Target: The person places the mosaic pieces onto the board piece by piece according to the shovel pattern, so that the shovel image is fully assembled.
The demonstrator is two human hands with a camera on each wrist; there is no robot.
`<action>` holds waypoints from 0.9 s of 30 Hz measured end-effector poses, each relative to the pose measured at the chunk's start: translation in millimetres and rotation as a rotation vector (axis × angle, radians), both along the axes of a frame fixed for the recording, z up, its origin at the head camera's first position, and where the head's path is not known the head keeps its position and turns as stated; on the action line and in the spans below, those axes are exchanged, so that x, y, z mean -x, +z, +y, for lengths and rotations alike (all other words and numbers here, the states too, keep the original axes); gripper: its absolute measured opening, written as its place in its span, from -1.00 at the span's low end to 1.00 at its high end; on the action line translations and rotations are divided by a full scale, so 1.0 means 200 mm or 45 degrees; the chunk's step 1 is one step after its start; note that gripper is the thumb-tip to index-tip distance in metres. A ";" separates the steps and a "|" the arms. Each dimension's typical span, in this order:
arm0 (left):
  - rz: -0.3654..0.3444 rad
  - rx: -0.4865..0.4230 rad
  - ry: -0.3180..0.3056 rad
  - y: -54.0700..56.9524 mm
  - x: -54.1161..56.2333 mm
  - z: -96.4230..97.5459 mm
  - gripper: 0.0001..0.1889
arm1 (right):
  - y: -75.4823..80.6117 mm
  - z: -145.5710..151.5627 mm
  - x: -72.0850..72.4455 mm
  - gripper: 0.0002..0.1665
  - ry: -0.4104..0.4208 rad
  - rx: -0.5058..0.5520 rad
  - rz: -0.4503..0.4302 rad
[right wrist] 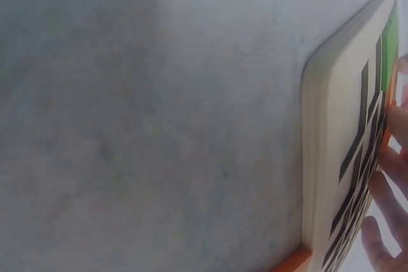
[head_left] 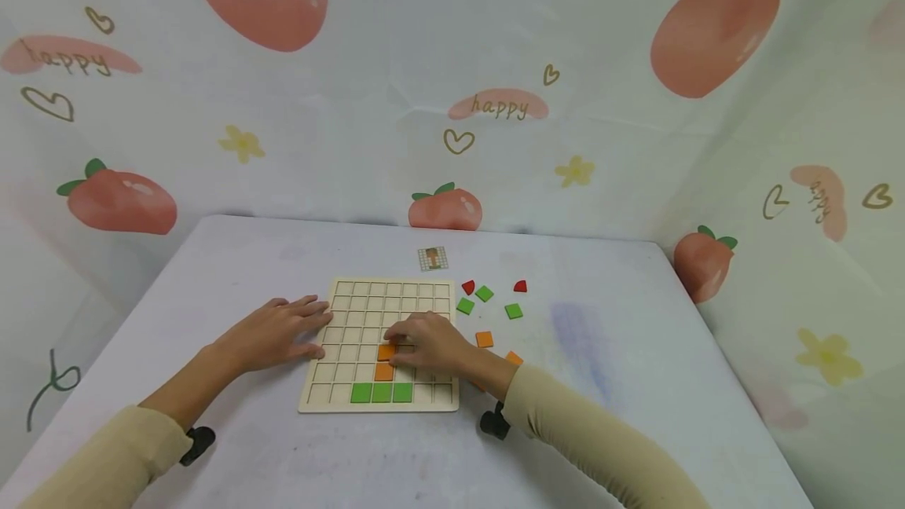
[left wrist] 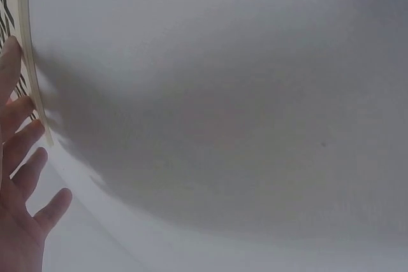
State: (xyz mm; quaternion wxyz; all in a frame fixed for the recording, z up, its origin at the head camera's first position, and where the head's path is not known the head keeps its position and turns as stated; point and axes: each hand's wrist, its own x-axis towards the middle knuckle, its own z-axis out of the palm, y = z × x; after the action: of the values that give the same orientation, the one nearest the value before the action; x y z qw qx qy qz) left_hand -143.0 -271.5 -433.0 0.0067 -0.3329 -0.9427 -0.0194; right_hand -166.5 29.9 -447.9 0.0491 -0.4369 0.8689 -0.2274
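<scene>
A pale wooden grid board [head_left: 339, 404] lies flat on the table. Three green square tiles [head_left: 382, 393] fill cells in its front row, with an orange tile [head_left: 384, 371] in the cell behind the middle one. Just beyond that, my right hand [head_left: 427, 342] pinches a second orange tile [head_left: 386, 353] at its cell, thumb on the near side and fingertips at the far side. My left hand [head_left: 279, 334] rests at the board's left edge, fingers extended and spread. The left wrist view shows those fingertips [left wrist: 24, 133] against the board's rim [left wrist: 32, 71].
Right of the board lie loose green tiles [head_left: 513, 311], orange tiles [head_left: 484, 339] and two red rounded pieces [head_left: 520, 287]. Behind the board sits a small patterned card [head_left: 433, 258]. A printed cloth [head_left: 368, 124] hangs behind the table.
</scene>
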 end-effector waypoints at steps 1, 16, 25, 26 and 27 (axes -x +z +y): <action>0.000 -0.002 -0.001 0.00 0.00 0.00 -0.38 | 0.00 0.00 0.00 -0.63 0.000 0.001 -0.007; -0.009 -0.014 -0.002 0.01 0.00 0.01 -0.38 | 0.03 0.05 0.01 -0.61 0.009 0.031 -0.084; -0.020 -0.002 0.010 0.01 0.00 0.00 -0.38 | 0.11 0.29 0.00 -0.57 -0.117 0.030 -0.201; -0.021 0.000 0.011 0.01 0.00 0.00 -0.38 | 0.11 0.33 0.00 -0.57 -0.127 0.031 -0.196; -0.021 0.000 0.012 0.01 0.00 0.01 -0.38 | 0.11 0.36 0.00 -0.57 -0.134 0.032 -0.192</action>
State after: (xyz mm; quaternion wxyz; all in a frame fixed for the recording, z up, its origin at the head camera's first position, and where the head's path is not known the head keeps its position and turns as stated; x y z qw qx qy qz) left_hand -142.2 -270.4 -430.5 -0.0011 -0.3284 -0.9443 -0.0222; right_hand -167.0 102.8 -426.5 0.0969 -0.3727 0.8816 -0.2729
